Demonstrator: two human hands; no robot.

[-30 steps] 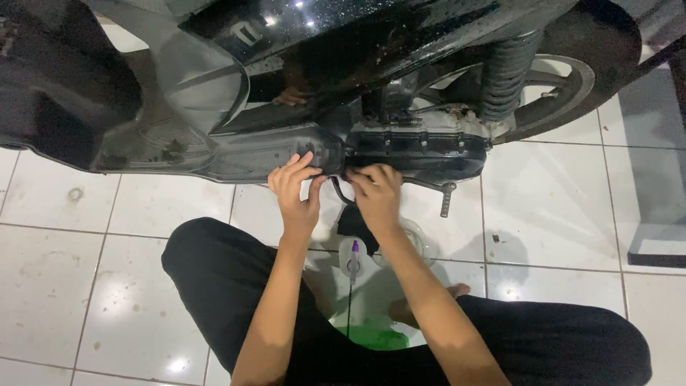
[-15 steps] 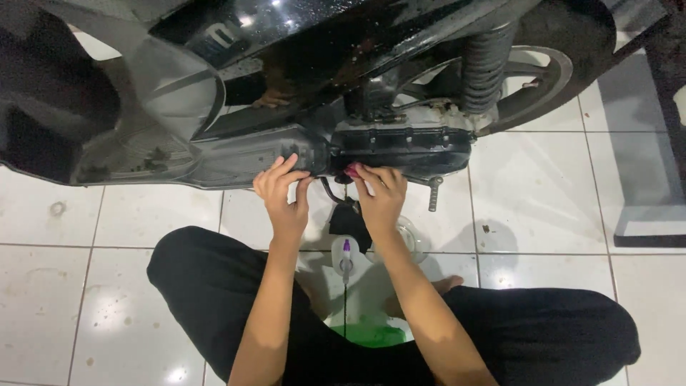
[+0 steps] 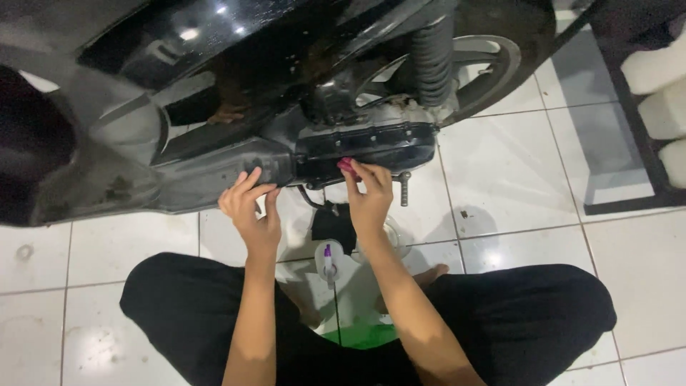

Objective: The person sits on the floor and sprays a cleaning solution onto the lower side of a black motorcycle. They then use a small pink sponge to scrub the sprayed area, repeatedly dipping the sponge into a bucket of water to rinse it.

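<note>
— Where are your hands?

— Both up under the scooter's black engine case point(image 3: 364, 146), at about twelve o'clock from where I sit cross-legged on the white tiled floor point(image 3: 514, 179). My right hand point(image 3: 370, 200) has its fingertips pinched on a small red piece point(image 3: 346, 166) against the lower edge of the case. My left hand point(image 3: 250, 214) is at about ten o'clock from the right, fingers half curled and loose, touching the grey underpanel point(image 3: 207, 179) and gripping nothing.

— What lies below?

— A black rag point(image 3: 333, 227) hangs just under the case, beside a clear round container point(image 3: 391, 239). Toward six o'clock a small bottle with a purple tip point(image 3: 328, 259) stands between my knees, with something green point(image 3: 361, 336) near my lap.

— And off to the right?

— The rear wheel point(image 3: 493, 64) at about one o'clock.
</note>
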